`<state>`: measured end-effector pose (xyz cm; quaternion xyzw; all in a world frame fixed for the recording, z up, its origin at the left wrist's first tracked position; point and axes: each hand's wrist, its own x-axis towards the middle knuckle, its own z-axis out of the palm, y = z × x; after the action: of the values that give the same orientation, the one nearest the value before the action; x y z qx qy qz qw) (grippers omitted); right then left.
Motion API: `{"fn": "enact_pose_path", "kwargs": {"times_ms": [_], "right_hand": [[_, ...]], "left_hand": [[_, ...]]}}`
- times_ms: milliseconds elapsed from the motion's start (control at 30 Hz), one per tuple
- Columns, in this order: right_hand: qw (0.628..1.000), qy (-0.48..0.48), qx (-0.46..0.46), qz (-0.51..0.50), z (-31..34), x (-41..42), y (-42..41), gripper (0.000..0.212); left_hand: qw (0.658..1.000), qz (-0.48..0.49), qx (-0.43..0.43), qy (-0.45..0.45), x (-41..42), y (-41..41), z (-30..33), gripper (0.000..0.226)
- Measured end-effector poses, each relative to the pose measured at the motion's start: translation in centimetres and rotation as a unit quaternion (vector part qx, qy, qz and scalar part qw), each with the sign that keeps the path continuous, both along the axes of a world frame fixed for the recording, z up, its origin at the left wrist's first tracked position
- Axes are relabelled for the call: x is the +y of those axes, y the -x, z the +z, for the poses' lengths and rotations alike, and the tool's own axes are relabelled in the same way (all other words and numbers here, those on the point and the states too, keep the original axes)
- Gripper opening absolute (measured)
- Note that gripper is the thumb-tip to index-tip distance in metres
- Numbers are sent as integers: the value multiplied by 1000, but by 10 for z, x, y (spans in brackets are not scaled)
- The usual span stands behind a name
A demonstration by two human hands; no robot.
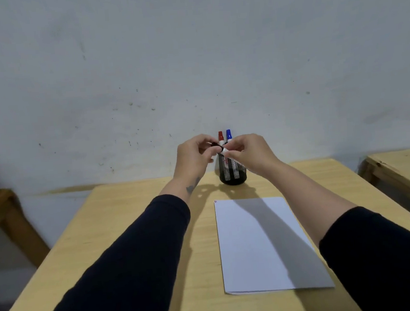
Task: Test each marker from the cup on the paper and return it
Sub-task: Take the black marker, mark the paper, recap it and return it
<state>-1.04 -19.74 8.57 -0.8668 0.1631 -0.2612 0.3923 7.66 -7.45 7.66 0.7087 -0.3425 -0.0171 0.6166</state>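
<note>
Fingers [212, 152] of the left hand [193, 160] are pinched around the black cap [215, 144] of a marker, while those of the right hand [249, 155] are closed on its white barrel [224, 150]; whether the cap is seated or just off cannot be told, since the joint is hidden between the fingertips. Both hands are held above the bench [135, 223], directly in front of the black mesh cup [232, 171], which is stood near the far edge by the wall [190, 57]. Two more markers are kept upright in the cup, a red-capped marker [220, 136] and a blue-capped marker [228, 134] just beside it. A white sheet of paper [256, 245] is laid flat on the bench nearer the person, to the right of centre, and is crossed by the shadow of the right arm. A tiny mark [215, 201] is seen at its far left corner. Dark sleeves [124, 266] are worn on both forearms. Part of another wooden table [405, 165] is seen at the right edge.
</note>
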Motion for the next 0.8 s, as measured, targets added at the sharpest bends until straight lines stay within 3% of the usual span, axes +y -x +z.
{"fn": "enact_pose_path", "kwargs": {"times_ms": [167,233,267,333,400,467,633,800], "right_hand": [[987,-24,-105,-119,-13,21,9,15],[972,-140,-97,-159,-24,28,8,17],[951,-259,-82,-150,-29,31,6,21],[860,-496,-82,-95,-33,38,4,24],[792,-597,-107,-73,-36,38,1,20],[770,-624,-116,-67,-39,37,0,16],[770,-626,-111,-55,-50,40,-2,19],[764,-627,-141,-58,-55,40,-6,17]], "left_hand": [[994,73,51,57,8,6,-10,4],[991,92,62,81,10,10,-15,4],[989,92,68,88,10,13,-19,4],[989,83,79,92,10,21,-27,4],[990,75,86,83,12,27,-37,5],[993,78,72,53,15,30,-48,7],[997,77,26,-2,17,32,-60,18],[993,103,65,5,10,36,-59,20]]}}
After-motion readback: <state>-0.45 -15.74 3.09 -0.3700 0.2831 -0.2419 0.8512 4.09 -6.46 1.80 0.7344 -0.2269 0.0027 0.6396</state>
